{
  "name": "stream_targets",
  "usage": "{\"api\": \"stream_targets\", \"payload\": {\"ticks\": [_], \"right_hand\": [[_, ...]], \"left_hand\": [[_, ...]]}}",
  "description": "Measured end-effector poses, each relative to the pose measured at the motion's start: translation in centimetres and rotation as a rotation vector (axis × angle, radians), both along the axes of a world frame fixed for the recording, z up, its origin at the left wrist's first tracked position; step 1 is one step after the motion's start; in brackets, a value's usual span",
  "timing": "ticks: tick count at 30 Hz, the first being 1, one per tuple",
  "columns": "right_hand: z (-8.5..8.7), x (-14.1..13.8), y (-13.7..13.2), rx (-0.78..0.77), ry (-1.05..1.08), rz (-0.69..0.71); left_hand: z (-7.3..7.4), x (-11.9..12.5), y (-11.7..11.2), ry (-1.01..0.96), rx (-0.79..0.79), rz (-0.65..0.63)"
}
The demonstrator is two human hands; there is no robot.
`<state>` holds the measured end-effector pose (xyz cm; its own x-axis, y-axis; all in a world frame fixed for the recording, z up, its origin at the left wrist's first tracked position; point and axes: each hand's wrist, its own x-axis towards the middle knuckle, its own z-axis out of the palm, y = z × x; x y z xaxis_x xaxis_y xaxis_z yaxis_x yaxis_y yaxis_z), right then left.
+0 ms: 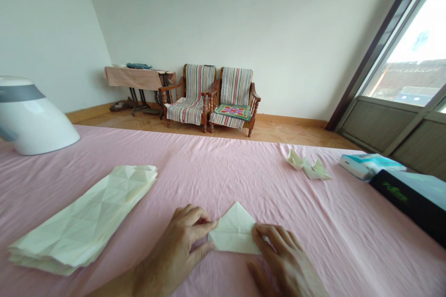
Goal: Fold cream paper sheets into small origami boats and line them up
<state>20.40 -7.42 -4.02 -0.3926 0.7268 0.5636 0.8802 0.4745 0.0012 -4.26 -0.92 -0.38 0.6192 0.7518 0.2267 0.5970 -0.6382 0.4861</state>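
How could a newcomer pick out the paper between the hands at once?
On the pink cloth, look at the near middle, where the left hand and right hand touch a pale folded paper from either side. Its flat, pointed outline sets it apart from the creased stack at left and the small folded pieces at right.

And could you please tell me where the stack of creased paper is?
In the head view, the stack of creased paper lies on the pink cloth, left of the left hand and nearer than the white object.
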Motion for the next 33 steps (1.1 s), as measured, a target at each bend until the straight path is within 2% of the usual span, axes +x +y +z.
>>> {"api": "stream_targets", "payload": {"ticks": [8,13,16,26,33], "right_hand": [[-0.2,0.4,-0.3,-0.072,0.031,-0.007],[0.0,1.1,0.0,-0.175,0.102,0.018],[0.2,1.4,0.2,-0.219,0.139,0.020],[1.1,1.0,0.2,-0.296,0.185,-0.033],[0.6,0.9,0.4,-0.253,0.226,-0.040]], "left_hand": [[1.0,0.2,-0.5,0.089,0.064,-0.094],[1.4,0.1,0.0,0.085,0.074,-0.212],[1.5,0.2,0.4,0.059,0.073,-0.238],[0.5,0.8,-0.2,0.024,0.145,-0.198],[0.9,1.1,-0.6,0.038,0.144,-0.143]]}}
